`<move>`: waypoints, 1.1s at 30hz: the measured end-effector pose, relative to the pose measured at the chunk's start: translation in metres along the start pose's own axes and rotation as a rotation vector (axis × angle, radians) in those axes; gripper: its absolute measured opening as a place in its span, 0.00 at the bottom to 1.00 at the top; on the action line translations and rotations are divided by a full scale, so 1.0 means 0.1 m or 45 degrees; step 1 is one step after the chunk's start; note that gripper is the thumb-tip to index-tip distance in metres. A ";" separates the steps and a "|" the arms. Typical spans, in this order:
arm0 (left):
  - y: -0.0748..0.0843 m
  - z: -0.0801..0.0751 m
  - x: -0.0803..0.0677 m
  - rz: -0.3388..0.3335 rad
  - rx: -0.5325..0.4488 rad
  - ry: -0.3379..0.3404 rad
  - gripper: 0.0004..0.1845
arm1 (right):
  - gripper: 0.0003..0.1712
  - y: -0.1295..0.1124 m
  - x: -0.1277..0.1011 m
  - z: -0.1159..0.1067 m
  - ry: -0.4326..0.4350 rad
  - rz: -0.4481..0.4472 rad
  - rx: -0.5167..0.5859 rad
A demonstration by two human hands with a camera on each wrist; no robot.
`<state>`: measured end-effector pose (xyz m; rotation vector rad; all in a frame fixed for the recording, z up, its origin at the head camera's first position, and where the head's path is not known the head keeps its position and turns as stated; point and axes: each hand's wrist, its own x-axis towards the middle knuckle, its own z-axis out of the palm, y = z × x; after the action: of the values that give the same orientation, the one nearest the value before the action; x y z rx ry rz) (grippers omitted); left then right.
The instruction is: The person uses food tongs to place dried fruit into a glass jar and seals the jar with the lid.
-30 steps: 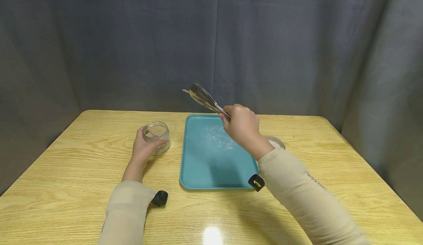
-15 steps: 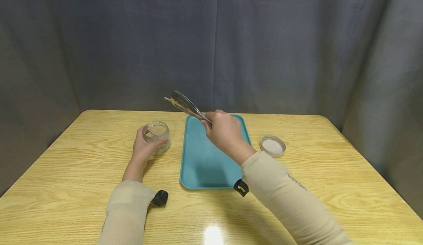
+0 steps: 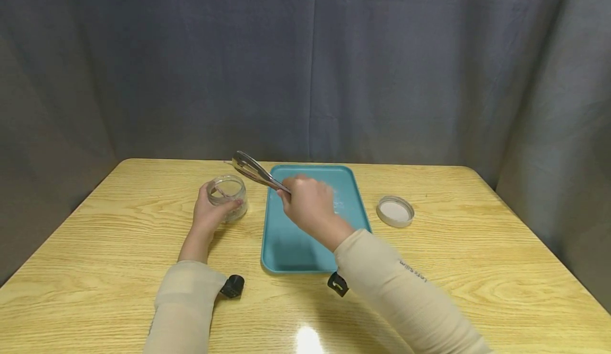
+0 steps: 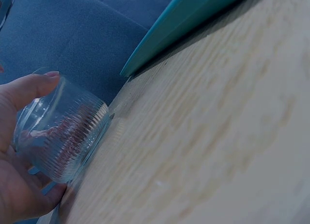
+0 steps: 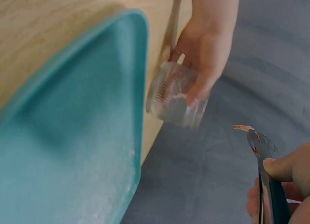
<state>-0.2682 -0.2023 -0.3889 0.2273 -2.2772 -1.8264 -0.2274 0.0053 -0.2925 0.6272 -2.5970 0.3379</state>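
On the wooden tabletop (image 3: 119, 248) the left hand (image 3: 208, 213) curls around a small glass jar (image 3: 227, 197), thumb on 1 side and fingers on the other, holding it upright on the wood toward the far left part of the table, just beside the left edge of a teal tray (image 3: 291, 242). The left wrist view shows the jar's ribbed lower wall standing on the tabletop and something pinkish inside it, too blurred to name. The right hand (image 3: 307, 208) is closed around the handles of a pair of metal tongs (image 3: 253, 171), squeezing them so the 2 tips lie pressed together; the tongs slant up and to the left from the hand, over the far left corner of the tray, and their tips hang above and just behind the jar's open mouth. A thin pinkish sliver (image 5: 242, 128) sticks out from the tong tips, seen best from the right wrist view; what it is cannot be told. The tray lies in the middle of the tabletop with pale powdery streaks on its far half. A round metal lid (image 3: 394, 211) lies flat on the wood just off the tray's right edge, apart from both hands. A grey curtain (image 3: 382, 62) hangs behind the far edge of the table.
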 end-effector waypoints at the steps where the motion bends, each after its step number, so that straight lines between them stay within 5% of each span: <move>1: 0.00 0.00 0.00 -0.001 -0.004 0.001 0.47 | 0.07 -0.01 0.00 0.02 -0.005 0.000 -0.006; 33: 0.01 -0.02 -0.02 0.003 -0.029 -0.043 0.48 | 0.11 -0.12 0.01 0.35 -0.204 0.087 0.010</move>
<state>-0.2655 -0.2033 -0.3876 0.1915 -2.2771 -1.8677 -0.2352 -0.0176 -0.3210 0.5910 -2.7761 0.3325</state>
